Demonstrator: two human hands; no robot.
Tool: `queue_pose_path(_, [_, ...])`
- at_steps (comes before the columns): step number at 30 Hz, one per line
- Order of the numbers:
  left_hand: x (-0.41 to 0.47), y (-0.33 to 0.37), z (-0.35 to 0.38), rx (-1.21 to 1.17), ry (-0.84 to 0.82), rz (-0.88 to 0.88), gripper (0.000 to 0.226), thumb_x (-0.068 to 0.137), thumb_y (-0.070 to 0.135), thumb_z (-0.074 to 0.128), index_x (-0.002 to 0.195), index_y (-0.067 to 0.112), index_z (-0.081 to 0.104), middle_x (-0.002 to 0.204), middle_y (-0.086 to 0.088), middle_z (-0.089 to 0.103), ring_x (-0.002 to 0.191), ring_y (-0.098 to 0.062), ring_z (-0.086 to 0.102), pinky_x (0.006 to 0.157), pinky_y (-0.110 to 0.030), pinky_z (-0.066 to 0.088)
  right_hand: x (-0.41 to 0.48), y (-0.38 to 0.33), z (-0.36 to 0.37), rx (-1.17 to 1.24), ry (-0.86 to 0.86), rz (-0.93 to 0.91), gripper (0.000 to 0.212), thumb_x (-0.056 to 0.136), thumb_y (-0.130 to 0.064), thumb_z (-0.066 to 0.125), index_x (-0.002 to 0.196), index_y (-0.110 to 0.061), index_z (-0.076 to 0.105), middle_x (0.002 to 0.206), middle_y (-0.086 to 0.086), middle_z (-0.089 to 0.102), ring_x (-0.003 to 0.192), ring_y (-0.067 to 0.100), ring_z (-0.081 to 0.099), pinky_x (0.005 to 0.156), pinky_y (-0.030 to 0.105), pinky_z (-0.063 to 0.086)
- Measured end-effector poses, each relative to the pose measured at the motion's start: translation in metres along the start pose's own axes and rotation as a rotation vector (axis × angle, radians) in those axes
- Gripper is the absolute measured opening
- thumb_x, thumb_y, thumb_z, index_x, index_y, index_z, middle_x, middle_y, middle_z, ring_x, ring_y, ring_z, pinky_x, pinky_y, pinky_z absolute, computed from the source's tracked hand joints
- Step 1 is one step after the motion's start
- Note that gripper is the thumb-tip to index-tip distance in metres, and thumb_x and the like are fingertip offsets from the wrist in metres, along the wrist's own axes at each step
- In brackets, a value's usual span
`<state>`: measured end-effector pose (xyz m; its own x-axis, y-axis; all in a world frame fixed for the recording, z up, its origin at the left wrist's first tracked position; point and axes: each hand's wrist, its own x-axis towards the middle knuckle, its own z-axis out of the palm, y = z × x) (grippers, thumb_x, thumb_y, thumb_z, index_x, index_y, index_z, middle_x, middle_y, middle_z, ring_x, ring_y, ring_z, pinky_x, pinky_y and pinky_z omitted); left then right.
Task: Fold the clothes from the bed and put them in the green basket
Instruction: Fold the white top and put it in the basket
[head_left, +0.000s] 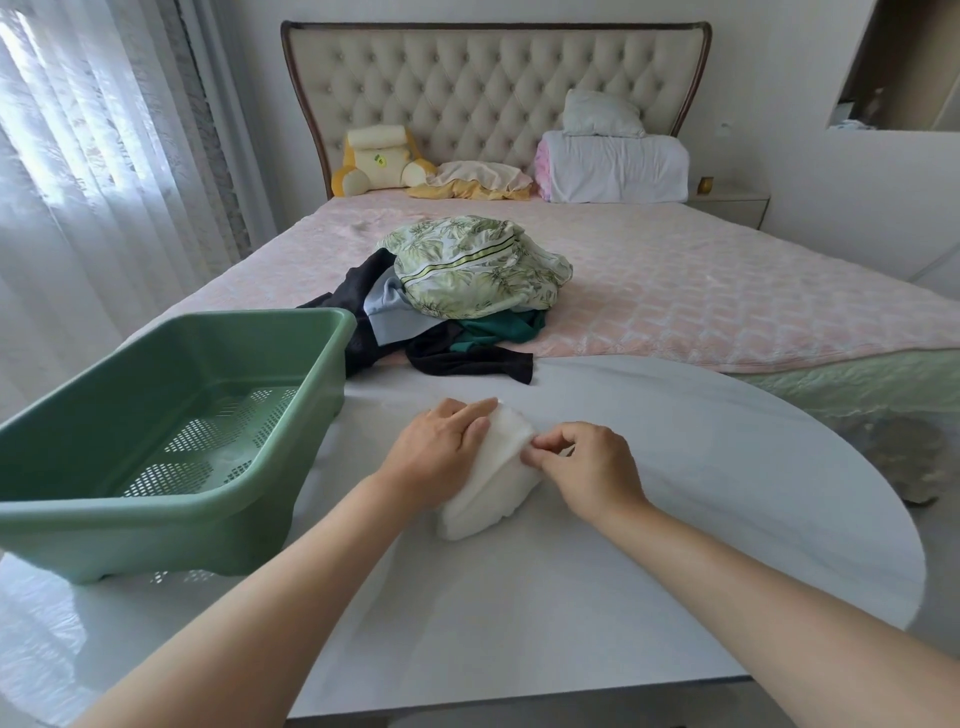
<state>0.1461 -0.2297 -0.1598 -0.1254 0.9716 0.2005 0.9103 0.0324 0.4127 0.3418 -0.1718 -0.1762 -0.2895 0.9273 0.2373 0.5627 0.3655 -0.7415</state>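
A small white garment (493, 483) lies folded on the white table (675, 493) in front of me. My left hand (441, 447) presses flat on its left side with straight fingers. My right hand (582, 467) pinches the garment's right edge between thumb and fingers. The green basket (171, 332) stands on the table's left part, with nothing visible inside it. On the pink bed (727, 291) beyond the table sits a pile of clothes: a leaf-print piece (478, 265) on top, black (467, 358), dark green and pale blue pieces under it.
The tufted headboard (493, 78), a yellow cushion (379, 161), a rolled white blanket (618, 166) and a pillow stand at the bed's far end. Curtains hang at the left. A nightstand (727, 202) is at the far right. The table's rounded edge drops off at right.
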Motion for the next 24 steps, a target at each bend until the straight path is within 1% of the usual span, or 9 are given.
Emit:
queue_pose_path(6, [0.001, -0.002, 0.004, 0.033, -0.002, -0.018, 0.044, 0.106, 0.042, 0.027, 0.148, 0.039, 0.040, 0.145, 0.005, 0.047, 0.129, -0.024, 0.045, 0.108, -0.033, 0.032, 0.007, -0.002, -0.001, -0.131, -0.077, -0.136, 0.020, 0.085, -0.028, 0.075, 0.069, -0.030, 0.063, 0.072, -0.017, 0.059, 0.072, 0.009, 0.055, 0.066, 0.026, 0.039])
queue_pose_path(8, [0.002, -0.003, 0.004, 0.027, -0.005, -0.022, 0.045, 0.106, 0.041, 0.026, 0.148, 0.039, 0.040, 0.145, 0.005, 0.047, 0.129, -0.024, 0.045, 0.108, -0.034, 0.033, 0.013, 0.005, -0.018, -0.194, -0.164, -0.141, 0.025, 0.084, -0.032, 0.076, 0.065, -0.032, 0.061, 0.072, -0.016, 0.062, 0.073, 0.009, 0.057, 0.072, 0.027, 0.043])
queue_pose_path(11, [0.002, -0.004, 0.003, 0.009, -0.002, -0.019, 0.044, 0.107, 0.039, 0.026, 0.148, 0.037, 0.042, 0.145, 0.005, 0.047, 0.131, -0.023, 0.044, 0.107, -0.032, 0.032, 0.016, 0.019, -0.040, -0.370, -0.305, -0.233, 0.034, 0.085, -0.033, 0.077, 0.061, -0.035, 0.053, 0.068, -0.019, 0.056, 0.068, 0.003, 0.051, 0.082, 0.028, 0.036])
queue_pose_path(14, [0.001, -0.002, 0.003, -0.010, 0.006, 0.027, 0.044, 0.106, 0.040, 0.030, 0.147, 0.033, 0.044, 0.149, 0.001, 0.037, 0.133, -0.022, 0.040, 0.111, -0.032, 0.030, 0.011, 0.025, -0.036, -0.474, -0.325, -0.307, 0.022, 0.089, -0.034, 0.072, 0.072, -0.031, 0.058, 0.074, -0.018, 0.055, 0.078, 0.006, 0.054, 0.087, 0.028, 0.030])
queue_pose_path(16, [0.000, 0.003, 0.003, 0.064, 0.019, 0.085, 0.051, 0.102, 0.050, 0.035, 0.148, 0.029, 0.042, 0.143, 0.002, 0.033, 0.130, -0.021, 0.034, 0.111, -0.040, 0.034, 0.007, 0.025, -0.026, -0.496, -0.333, -0.321, 0.016, 0.090, -0.034, 0.068, 0.078, -0.031, 0.058, 0.083, -0.015, 0.059, 0.091, 0.011, 0.059, 0.090, 0.029, 0.031])
queue_pose_path(18, [-0.002, 0.007, -0.001, 0.211, 0.002, 0.132, 0.073, 0.090, 0.069, 0.041, 0.150, 0.028, 0.035, 0.137, 0.004, 0.034, 0.129, -0.018, 0.031, 0.105, -0.042, 0.041, 0.007, 0.025, -0.020, -0.504, -0.315, -0.310, 0.014, 0.089, -0.035, 0.065, 0.080, -0.031, 0.055, 0.088, -0.012, 0.060, 0.095, 0.016, 0.061, 0.089, 0.031, 0.033])
queue_pose_path(20, [-0.006, 0.008, -0.008, 0.301, -0.059, 0.147, 0.099, 0.072, 0.084, 0.053, 0.151, 0.030, 0.027, 0.137, 0.006, 0.036, 0.129, -0.016, 0.033, 0.101, -0.039, 0.044, 0.008, 0.022, -0.017, -0.505, -0.197, -0.351, 0.010, 0.083, -0.036, 0.061, 0.081, -0.031, 0.053, 0.088, -0.009, 0.057, 0.092, 0.019, 0.060, 0.083, 0.033, 0.035])
queue_pose_path(22, [-0.010, 0.007, -0.012, 0.351, -0.109, 0.174, 0.115, 0.058, 0.084, 0.066, 0.150, 0.033, 0.021, 0.139, 0.007, 0.036, 0.129, -0.016, 0.037, 0.099, -0.037, 0.045, 0.007, 0.016, -0.015, -0.498, -0.043, -0.466, 0.014, 0.076, -0.036, 0.054, 0.084, -0.026, 0.049, 0.087, -0.008, 0.050, 0.083, 0.023, 0.056, 0.075, 0.036, 0.034])
queue_pose_path(24, [-0.012, 0.006, -0.012, 0.388, -0.133, 0.202, 0.122, 0.053, 0.075, 0.075, 0.150, 0.032, 0.017, 0.144, 0.006, 0.033, 0.132, -0.017, 0.038, 0.102, -0.035, 0.042, 0.003, 0.006, -0.013, -0.477, 0.046, -0.603, 0.026, 0.073, -0.039, 0.051, 0.091, -0.021, 0.048, 0.092, -0.004, 0.048, 0.083, 0.025, 0.052, 0.073, 0.036, 0.035])
